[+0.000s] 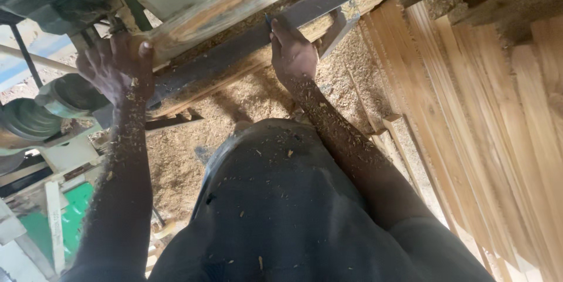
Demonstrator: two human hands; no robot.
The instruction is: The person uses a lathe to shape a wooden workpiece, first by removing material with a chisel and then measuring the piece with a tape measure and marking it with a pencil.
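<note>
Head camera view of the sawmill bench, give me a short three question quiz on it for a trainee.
1. True or false: the left hand rests on the end of the pale wooden plank.
2. On which side of the person does the stack of sawn boards lie? A) right B) left C) behind
3. Fill in: the floor under the bench is covered with ____.

Key:
1. True.
2. A. The boards lie along the right, beyond the right hand, which rests on the dark metal rail.
3. Sawdust.
</note>
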